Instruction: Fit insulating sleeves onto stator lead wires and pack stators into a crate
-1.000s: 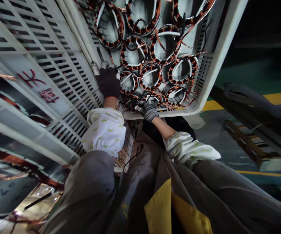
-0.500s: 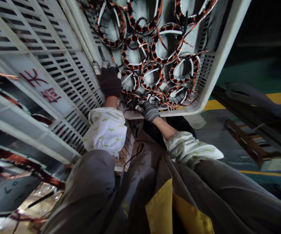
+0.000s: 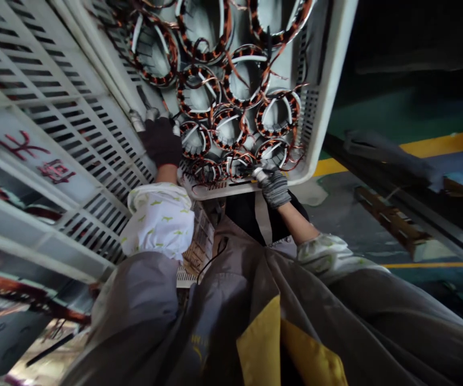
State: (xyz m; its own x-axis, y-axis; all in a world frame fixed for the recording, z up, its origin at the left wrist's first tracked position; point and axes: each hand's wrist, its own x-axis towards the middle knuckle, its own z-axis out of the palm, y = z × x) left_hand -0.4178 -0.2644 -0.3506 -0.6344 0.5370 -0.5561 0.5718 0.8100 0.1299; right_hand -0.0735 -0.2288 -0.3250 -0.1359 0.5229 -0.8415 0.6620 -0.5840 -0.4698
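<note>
A white slatted plastic crate (image 3: 323, 96) stands tilted in front of me, filled with several copper-wound stator coils (image 3: 239, 80) with white leads. My left hand (image 3: 159, 140), in a dark glove with grey fingertips, is hooked over the crate's left wall, fingers curled on the rim. My right hand (image 3: 272, 185), in a grey knit glove, sits at the crate's near edge, fingers closed on the lower coils and their wires (image 3: 251, 166); exactly what it grips is hidden.
A second white crate (image 3: 54, 123) with red characters stands at the left, with copper windings showing behind its slats. To the right are a green floor with yellow lines (image 3: 436, 142) and a dark metal frame (image 3: 392, 214). My grey and yellow clothing fills the bottom.
My right hand slid to the right along the crate's near edge. The view shifted, so the crates now sit further left. My left hand kept its hold on the wall.
</note>
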